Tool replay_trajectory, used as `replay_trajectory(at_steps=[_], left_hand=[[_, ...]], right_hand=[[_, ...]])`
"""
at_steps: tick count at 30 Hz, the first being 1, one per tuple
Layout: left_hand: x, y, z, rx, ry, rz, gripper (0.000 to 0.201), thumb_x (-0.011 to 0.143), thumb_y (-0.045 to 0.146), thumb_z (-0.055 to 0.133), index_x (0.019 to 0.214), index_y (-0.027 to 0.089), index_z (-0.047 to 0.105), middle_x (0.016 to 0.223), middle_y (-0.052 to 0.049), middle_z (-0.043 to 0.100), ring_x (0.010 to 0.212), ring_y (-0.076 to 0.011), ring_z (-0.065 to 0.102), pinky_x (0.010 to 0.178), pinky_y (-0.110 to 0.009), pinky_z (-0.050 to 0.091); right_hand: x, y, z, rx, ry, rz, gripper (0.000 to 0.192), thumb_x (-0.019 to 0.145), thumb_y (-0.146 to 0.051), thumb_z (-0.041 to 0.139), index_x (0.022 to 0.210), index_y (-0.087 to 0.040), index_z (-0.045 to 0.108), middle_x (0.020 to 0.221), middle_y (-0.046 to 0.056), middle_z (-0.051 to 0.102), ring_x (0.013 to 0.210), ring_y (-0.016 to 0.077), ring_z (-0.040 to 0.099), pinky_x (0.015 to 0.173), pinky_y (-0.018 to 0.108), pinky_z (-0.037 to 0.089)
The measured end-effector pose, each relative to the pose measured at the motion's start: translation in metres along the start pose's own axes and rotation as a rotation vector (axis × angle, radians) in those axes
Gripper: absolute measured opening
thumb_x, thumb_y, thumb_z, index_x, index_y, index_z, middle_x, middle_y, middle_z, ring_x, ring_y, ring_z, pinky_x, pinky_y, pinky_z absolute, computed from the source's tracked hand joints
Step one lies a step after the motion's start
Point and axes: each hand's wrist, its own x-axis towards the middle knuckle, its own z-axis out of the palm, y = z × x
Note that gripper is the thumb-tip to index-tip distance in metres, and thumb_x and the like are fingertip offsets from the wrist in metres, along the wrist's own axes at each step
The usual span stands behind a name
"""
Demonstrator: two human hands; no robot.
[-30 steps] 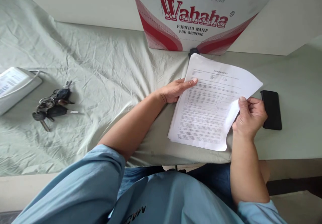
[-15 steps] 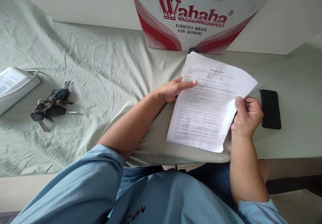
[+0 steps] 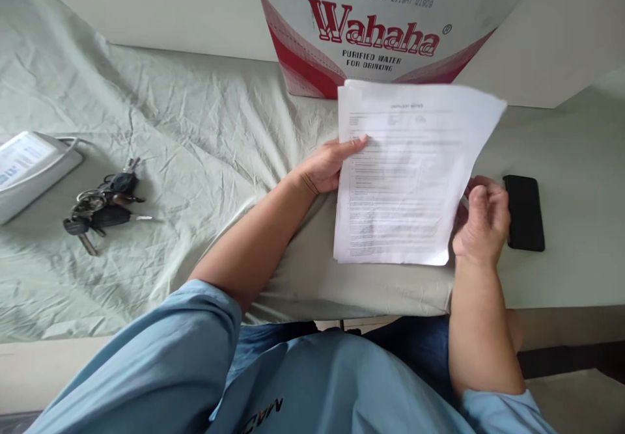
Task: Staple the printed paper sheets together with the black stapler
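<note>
Squaring up a sheaf of papers point(image 3: 400, 174), by the look of it: held between both hands, lifted off the cloth point(image 3: 195, 135) rather than lying flat, printed side up toward the camera. Left hand point(image 3: 327, 164) flat against the left edge, fingers straight and together, thumb hidden behind the sheets. Right hand point(image 3: 481, 219) curled at the lower right edge, apparently pinching the sheets (fingertips mostly hidden behind the paper, so the grip cannot be told for sure). Long axis running away from the body, heading toward the water carton point(image 3: 390, 24), top edge covering its lower front, bottom edge nearest the lap. Next move probably needing loose, even pressure from both sides so the edges fall flush. Phone point(image 3: 525, 213) just right of the right hand; keys point(image 3: 100, 206) well apart at left.
</note>
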Motion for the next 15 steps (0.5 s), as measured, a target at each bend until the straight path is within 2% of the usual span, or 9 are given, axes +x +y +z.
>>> replay_trajectory(at_steps=[3,6,7,9,12,15], left_hand=[[0.006,0.005,-0.010,-0.006,0.120,0.081,0.079,0.097,0.086,0.072,0.143,0.021,0.074,0.135,-0.015,0.086,0.147,-0.0464,0.074,0.122,-0.063,0.065],[0.012,0.006,-0.015,-0.028,0.217,0.162,0.083,0.104,0.086,0.061,0.151,0.018,0.068,0.144,-0.015,0.081,0.155,-0.0461,0.068,0.125,-0.065,0.062],[0.013,0.005,-0.015,-0.041,0.238,0.179,0.083,0.105,0.085,0.058,0.153,0.017,0.066,0.146,-0.015,0.080,0.156,-0.0461,0.066,0.125,-0.065,0.061],[0.015,0.002,-0.010,-0.060,0.260,0.191,0.083,0.107,0.083,0.057,0.155,0.017,0.064,0.149,-0.015,0.079,0.158,-0.0461,0.065,0.125,-0.065,0.061],[0.014,0.001,-0.001,-0.044,0.246,0.176,0.081,0.103,0.082,0.062,0.153,0.019,0.066,0.150,-0.014,0.079,0.159,-0.0463,0.064,0.124,-0.063,0.061],[0.007,0.010,-0.003,0.001,0.216,0.202,0.078,0.095,0.082,0.073,0.145,0.022,0.071,0.148,-0.013,0.080,0.158,-0.0466,0.064,0.122,-0.062,0.063]], right_hand=[[0.004,-0.012,-0.001,0.143,-0.145,0.129,0.085,0.092,-0.097,0.065,0.136,-0.025,0.075,0.126,0.012,0.081,0.122,0.0349,0.080,0.101,0.055,0.068],[-0.001,-0.027,0.008,0.266,-0.362,0.154,0.103,0.085,-0.110,0.053,0.146,-0.029,0.075,0.142,0.016,0.078,0.139,0.0404,0.075,0.110,0.062,0.067],[-0.005,-0.029,0.013,0.292,-0.421,0.148,0.107,0.083,-0.111,0.055,0.150,-0.031,0.073,0.147,0.016,0.077,0.144,0.0410,0.073,0.114,0.063,0.066],[-0.014,-0.030,0.023,0.287,-0.482,0.151,0.105,0.081,-0.104,0.069,0.157,-0.033,0.070,0.152,0.015,0.076,0.149,0.0405,0.070,0.121,0.065,0.063],[-0.023,-0.026,0.029,0.192,-0.372,0.124,0.094,0.081,-0.075,0.094,0.160,-0.033,0.069,0.151,0.012,0.077,0.151,0.0385,0.069,0.129,0.068,0.057],[-0.018,-0.029,0.013,0.126,-0.174,-0.086,0.080,0.082,-0.061,0.098,0.153,-0.034,0.073,0.152,0.009,0.076,0.155,0.0391,0.066,0.132,0.069,0.055]])
